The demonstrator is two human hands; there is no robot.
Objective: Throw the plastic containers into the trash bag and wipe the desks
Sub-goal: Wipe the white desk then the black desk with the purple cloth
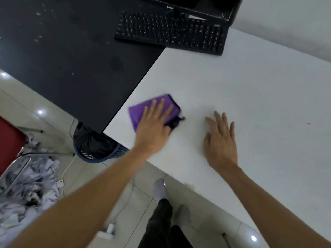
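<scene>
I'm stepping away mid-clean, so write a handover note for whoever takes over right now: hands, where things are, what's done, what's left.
Hands: the left hand presses flat on the purple cloth; the right hand rests flat on the desk and holds nothing.
Things: the cloth lies on the white desk, near its left edge. The black trash bag sits in a blue basket on the floor below.
Done: no plastic containers are in view.
Left: finish the white desk, then wipe the black desk, which shows pale specks, around the keyboard.

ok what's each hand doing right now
Left hand: open, pressing flat on the purple cloth.
Right hand: open, resting flat on the white desk.
</scene>
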